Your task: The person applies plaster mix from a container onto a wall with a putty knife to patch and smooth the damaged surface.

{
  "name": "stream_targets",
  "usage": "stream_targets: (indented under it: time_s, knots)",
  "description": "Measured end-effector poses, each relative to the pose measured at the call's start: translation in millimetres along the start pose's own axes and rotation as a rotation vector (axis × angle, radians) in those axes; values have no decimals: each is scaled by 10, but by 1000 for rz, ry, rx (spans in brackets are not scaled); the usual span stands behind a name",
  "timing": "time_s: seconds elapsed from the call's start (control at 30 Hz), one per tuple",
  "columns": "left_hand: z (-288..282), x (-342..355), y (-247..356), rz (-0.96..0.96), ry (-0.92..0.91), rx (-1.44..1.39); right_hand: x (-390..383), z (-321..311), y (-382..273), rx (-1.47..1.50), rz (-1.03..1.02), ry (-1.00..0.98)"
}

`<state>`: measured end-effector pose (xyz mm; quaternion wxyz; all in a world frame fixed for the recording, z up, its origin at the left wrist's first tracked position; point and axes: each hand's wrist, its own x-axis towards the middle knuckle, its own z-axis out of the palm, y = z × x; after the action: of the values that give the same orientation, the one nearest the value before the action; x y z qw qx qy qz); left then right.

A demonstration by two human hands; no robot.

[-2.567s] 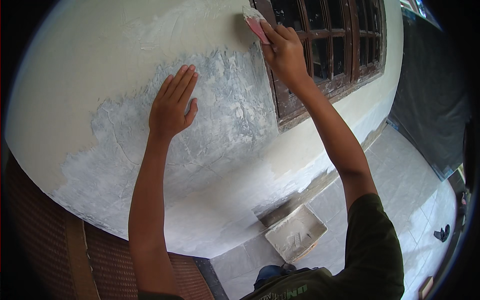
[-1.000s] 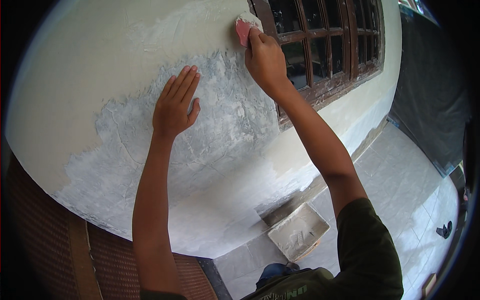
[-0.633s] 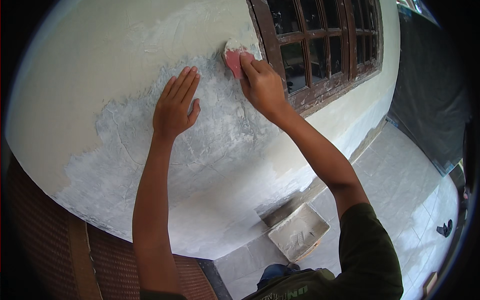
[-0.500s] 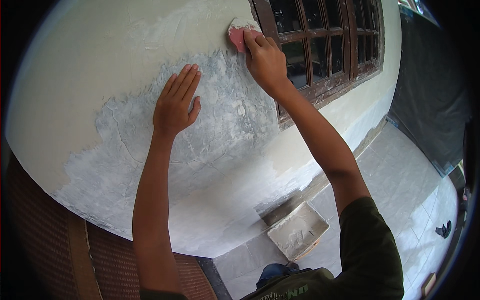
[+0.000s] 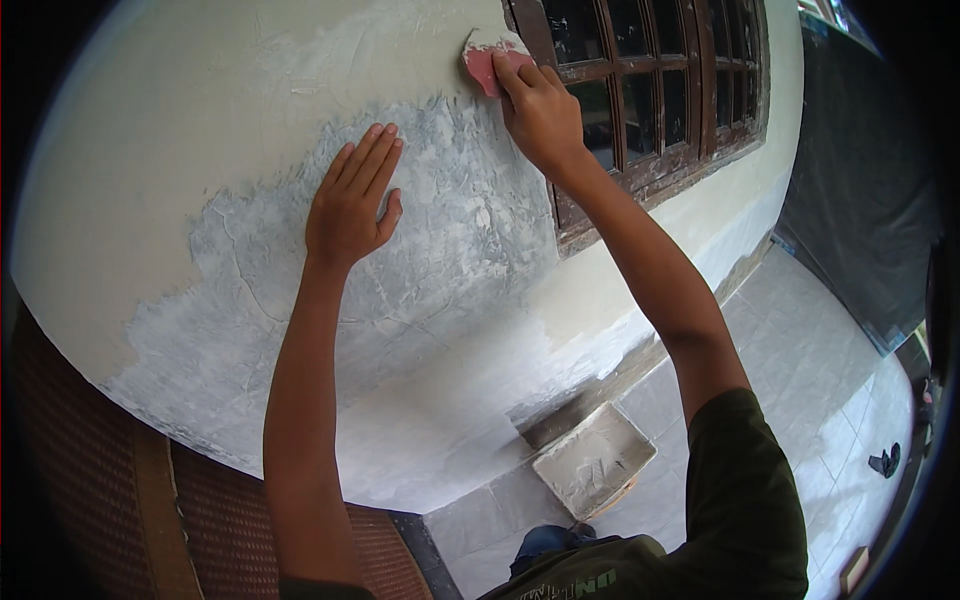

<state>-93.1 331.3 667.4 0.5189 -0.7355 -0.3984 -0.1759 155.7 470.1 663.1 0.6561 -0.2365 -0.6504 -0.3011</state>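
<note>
My right hand (image 5: 541, 108) grips a pink putty scraper (image 5: 484, 68) against the upper wall, close beside the brown window frame (image 5: 533, 35). Wet whitish putty coats the scraper's far edge. Flat on the wall (image 5: 440, 250) lies my left hand (image 5: 352, 200), its fingers stretched out and thumb apart, holding nothing. Around that hand the surface is a rough grey and white patch, with cream paint above and to its left. On the floor below stands a rectangular tray (image 5: 640, 461) with putty smeared inside it.
Brown window panes (image 5: 640, 110) with wooden bars fill the upper right. A dark sheet (image 5: 855, 190) hangs at the far right above grey floor tiles (image 5: 770, 340). Brown woven panelling (image 5: 225, 520) stands at the lower left. A small black object (image 5: 885, 460) lies on the floor.
My right hand and the scraper have shifted slightly right and up, nearer the window frame. My left hand stays in nearly the same place on the wall.
</note>
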Motion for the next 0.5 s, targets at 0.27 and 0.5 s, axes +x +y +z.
stream_targets:
  time_s: [0.27,0.5]
  knots:
    - [-20,-44,-31,-11,-23,-17,-1050,-118,-427,244,-53,-288]
    - [1,24,11,-4,-1,26,212,-27,42,69,3,49]
